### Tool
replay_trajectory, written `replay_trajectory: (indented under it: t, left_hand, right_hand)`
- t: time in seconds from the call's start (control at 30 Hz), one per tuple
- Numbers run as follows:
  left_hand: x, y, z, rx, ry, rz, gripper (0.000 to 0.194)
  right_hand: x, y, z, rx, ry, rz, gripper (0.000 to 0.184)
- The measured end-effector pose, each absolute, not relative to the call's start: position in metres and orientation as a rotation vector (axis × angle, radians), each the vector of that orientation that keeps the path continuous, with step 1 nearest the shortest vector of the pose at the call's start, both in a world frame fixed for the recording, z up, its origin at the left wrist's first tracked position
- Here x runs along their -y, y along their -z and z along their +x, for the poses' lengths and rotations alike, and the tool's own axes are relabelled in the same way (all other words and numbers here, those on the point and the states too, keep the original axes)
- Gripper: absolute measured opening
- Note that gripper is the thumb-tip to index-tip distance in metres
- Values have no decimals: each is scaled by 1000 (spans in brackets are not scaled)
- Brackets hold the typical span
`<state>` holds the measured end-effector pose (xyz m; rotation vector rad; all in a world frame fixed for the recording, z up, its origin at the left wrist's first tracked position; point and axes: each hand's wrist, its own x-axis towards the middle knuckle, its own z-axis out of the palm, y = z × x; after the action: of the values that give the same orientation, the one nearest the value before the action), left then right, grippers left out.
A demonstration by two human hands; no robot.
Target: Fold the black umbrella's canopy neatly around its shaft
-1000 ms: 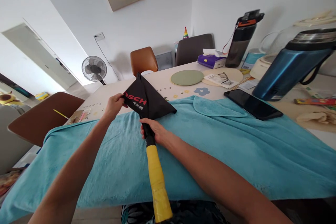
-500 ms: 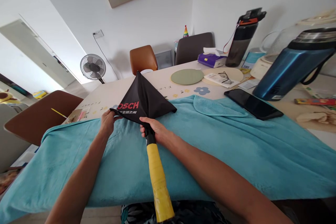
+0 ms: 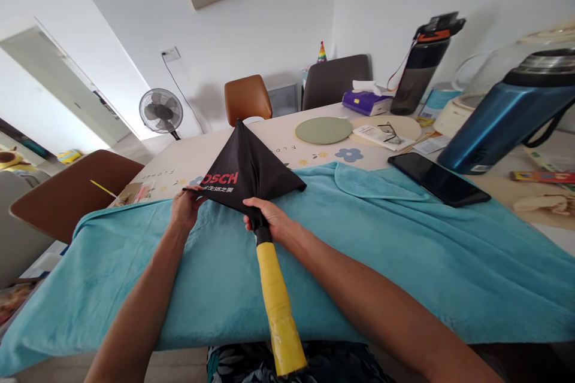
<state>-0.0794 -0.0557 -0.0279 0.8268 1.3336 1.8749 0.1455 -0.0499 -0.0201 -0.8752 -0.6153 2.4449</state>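
A black umbrella (image 3: 251, 170) with red and white lettering lies partly folded over the table, its tip pointing away from me. Its yellow-wrapped handle (image 3: 276, 299) extends back toward my lap. My right hand (image 3: 267, 215) is closed around the gathered fabric and shaft just above the handle. At the left edge of the canopy, my left hand (image 3: 186, 206) pinches a corner of the black cloth, holding that panel spread out. Another canopy corner sticks out to the right, resting over the turquoise blanket (image 3: 359, 263).
On the right are a black phone (image 3: 438, 178), a blue thermos (image 3: 498, 119), a dark water bottle (image 3: 422, 66), a purple tissue pack (image 3: 366, 102) and glasses (image 3: 390, 133). A green round mat (image 3: 323, 130) lies beyond the umbrella. Chairs and a fan (image 3: 160, 111) stand behind.
My left hand has drawn the umbrella's left panel outward and down to the left, flattening it so more lettering shows. My right hand has kept its grip near the handle.
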Motion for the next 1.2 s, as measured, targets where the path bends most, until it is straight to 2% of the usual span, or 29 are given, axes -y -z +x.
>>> replay_trajectory:
  t: [0.3,0.7,0.8,1.0,1.2]
  left_hand:
    - [58,17,-82,-1295,-1970,858,8]
    - [64,16,-100,-1466,-1905,1132,1]
    - [63,24,-107,-1710,-1677,1345,10]
    - [42,36,-93,-2199,-823,1881,24]
    - [23,18,-57,-2177,-3,2221,31]
  right_hand:
    - [49,20,146,630,-2460,-866,20]
    - [53,19,145,638,-2413,-905,9]
    - [52,18,146,620,-2422,-941,13]
    - [51,15,149,653,-2465,-919,16]
    - [51,4,154,640,-2517,-753,10]
